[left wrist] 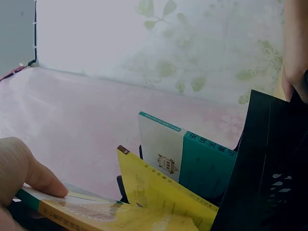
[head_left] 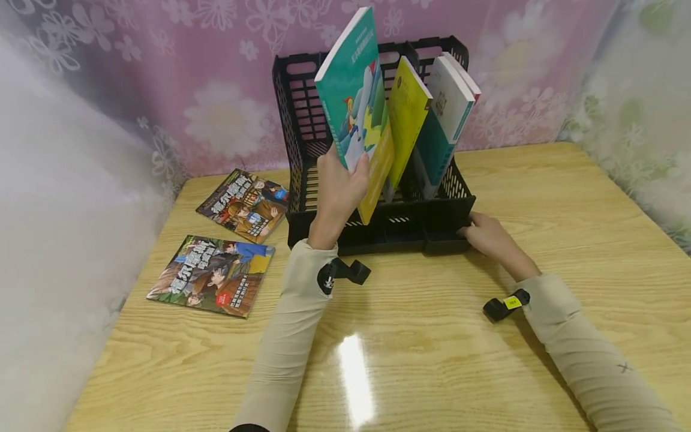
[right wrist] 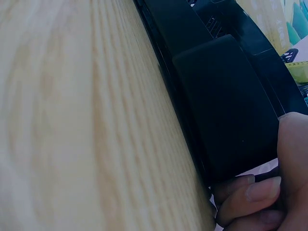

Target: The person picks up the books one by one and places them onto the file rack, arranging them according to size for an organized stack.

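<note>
In the head view, my left hand [head_left: 341, 186] holds a teal-and-yellow picture book [head_left: 353, 90] upright, tilted over the front of a black plastic book rack [head_left: 378, 231]. The left wrist view shows my thumb on this book's cover [left wrist: 120, 216]. Just right of it, a yellow book [head_left: 407, 114] leans in the rack. Further right, a white-and-teal book [head_left: 445, 120] stands with another white book behind it. My right hand [head_left: 488, 240] grips the rack's front right corner; its curled fingers [right wrist: 255, 197] show at the black end in the right wrist view.
Two comic-style books lie flat on the wooden table left of the rack: one upper book [head_left: 245, 204] beside the rack and one lower book [head_left: 213, 276] nearer me. A flowered curtain [head_left: 227, 114] hangs close behind the rack.
</note>
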Demonstrator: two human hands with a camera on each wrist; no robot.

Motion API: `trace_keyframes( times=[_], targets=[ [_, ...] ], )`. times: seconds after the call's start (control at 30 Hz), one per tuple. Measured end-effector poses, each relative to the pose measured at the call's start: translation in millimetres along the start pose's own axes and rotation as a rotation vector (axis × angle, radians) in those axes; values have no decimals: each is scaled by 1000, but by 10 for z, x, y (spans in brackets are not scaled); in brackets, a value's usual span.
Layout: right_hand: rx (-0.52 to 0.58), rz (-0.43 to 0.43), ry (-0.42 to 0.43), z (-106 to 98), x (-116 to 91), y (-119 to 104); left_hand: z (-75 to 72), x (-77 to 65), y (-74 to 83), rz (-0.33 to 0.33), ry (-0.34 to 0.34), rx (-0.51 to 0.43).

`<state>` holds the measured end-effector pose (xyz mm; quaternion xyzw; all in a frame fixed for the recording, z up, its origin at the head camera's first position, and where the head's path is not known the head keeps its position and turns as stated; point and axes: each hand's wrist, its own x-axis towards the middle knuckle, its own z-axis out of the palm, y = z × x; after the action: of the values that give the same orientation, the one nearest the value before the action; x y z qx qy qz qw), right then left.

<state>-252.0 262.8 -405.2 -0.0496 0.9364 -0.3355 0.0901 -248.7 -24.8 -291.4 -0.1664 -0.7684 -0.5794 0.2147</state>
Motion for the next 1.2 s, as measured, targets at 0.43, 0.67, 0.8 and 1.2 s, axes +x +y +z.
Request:
trace_keyframes(
  times=[0.43, 0.67, 0.8, 1.2],
  targets=[
    [-14, 11, -7, -37, -25, -30, 157, 242, -14, -60, 54, 3],
    [-21, 11, -6, -27, -21, -50, 223, 313, -54, -40, 72, 37],
    [-19, 14, 0, -12, -13, -40, 275, 361, -76, -45, 60, 34],
    [-16, 14, 4, -10, -10, -30, 500, 469, -224, -106, 6, 37]
  ],
)
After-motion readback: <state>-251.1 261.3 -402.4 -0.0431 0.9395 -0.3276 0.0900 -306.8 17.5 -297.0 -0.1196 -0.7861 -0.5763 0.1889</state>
